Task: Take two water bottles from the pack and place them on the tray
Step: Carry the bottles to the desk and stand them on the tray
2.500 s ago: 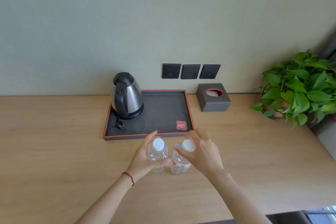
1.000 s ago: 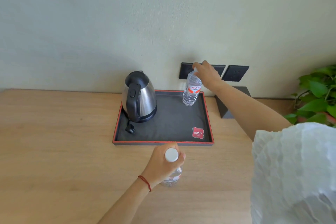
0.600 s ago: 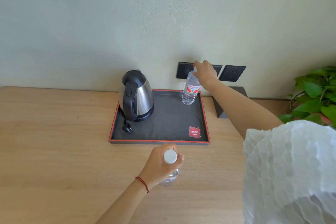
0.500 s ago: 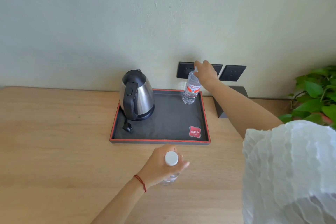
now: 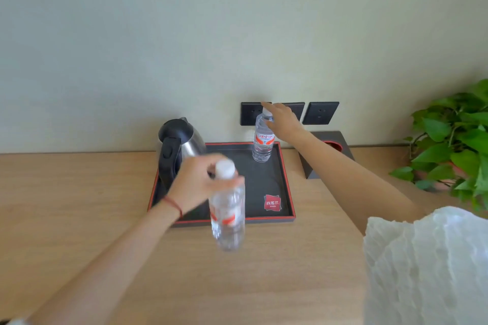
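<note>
- Gripping a clear plastic bottle [image 5: 227,208] by its neck, the left hand [image 5: 199,187] has its fingers curled just under the round white cap, which pokes up past them. This bottle is blurred, hangs upright above the tray's near rim and the table in front of it, and shows a red band on its ribbed, see-through wall.
- The second bottle [image 5: 262,141] stands upright in the far right corner of the tray [image 5: 286,185], with a white cap, a red and white label and ridged clear sides.
- The right hand [image 5: 281,121] is at that bottle's top, fingers loosely spread; whether they still touch the cap or neck cannot be told.
- The tray is a shallow rectangle with a matte black floor, a thin red rim and a small red square logo near its front right corner.
- A kettle [image 5: 179,148] of brushed steel with a black plastic lid and handle sits on the tray's left side, partly behind the left hand.
- The table [image 5: 66,206] is smooth, pale wood grain.
- A red cord [image 5: 173,204] circles the left wrist.
- A crinkled white sleeve [image 5: 427,266] fills the lower right.
- 3 dark square sockets [image 5: 320,113] sit on the plain wall, with a dark grey tissue box [image 5: 330,150] and a leafy green plant [image 5: 454,145] to the right.
</note>
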Demonstrator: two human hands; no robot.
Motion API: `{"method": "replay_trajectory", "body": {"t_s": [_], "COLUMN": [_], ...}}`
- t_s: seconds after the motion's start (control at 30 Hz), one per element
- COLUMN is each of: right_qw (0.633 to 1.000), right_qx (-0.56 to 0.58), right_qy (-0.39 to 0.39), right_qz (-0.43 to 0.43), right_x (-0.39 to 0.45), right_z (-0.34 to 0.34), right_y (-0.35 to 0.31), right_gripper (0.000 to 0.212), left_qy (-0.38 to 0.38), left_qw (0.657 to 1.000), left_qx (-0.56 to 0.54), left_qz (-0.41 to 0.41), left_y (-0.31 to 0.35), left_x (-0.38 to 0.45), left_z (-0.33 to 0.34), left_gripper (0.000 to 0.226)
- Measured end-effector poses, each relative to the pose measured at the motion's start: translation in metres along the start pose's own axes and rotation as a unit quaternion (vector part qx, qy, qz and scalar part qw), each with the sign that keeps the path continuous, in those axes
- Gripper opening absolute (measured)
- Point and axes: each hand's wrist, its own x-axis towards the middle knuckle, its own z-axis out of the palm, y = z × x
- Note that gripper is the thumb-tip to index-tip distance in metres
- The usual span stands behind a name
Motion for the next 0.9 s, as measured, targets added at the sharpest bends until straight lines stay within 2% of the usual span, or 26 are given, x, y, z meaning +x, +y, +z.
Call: {"method": "replay_trajectory", "body": {"t_s": [0.07, 0.13, 0.27, 0.43, 0.73, 0.9], "right_qw": [1.000, 1.000, 0.999, 0.999, 0.996, 0.998], "right_qx": [0.011, 0.026, 0.035, 0.050, 0.052, 0.037], "right_qy": [-0.005, -0.010, -0.011, 0.004, 0.070, 0.057], "right_qz": [0.006, 0.008, 0.011, 0.019, 0.025, 0.016], "right_x": [0.000, 0.001, 0.003, 0.004, 0.010, 0.016], "right_z": [-0.001, -0.003, -0.002, 0.001, 0.008, 0.005], "right_y": [0.001, 0.000, 0.002, 0.006, 0.000, -0.003], "right_gripper": [0.050, 0.050, 0.053, 0.052, 0.036, 0.035], "left_qy": [0.077, 0.118, 0.128, 0.153, 0.126, 0.056], "left_qw": [0.997, 0.991, 0.983, 0.970, 0.976, 0.985], "left_qx": [0.028, 0.060, 0.124, 0.154, 0.147, 0.134], "left_qz": [0.008, 0.000, -0.053, -0.111, -0.096, -0.088], "left_y": [0.006, 0.005, -0.013, -0.036, -0.042, -0.043], "left_x": [0.042, 0.083, 0.141, 0.173, 0.187, 0.190], "left_z": [-0.006, -0.006, 0.013, 0.034, 0.044, 0.031], "left_gripper": [0.034, 0.035, 0.040, 0.040, 0.041, 0.040]}}
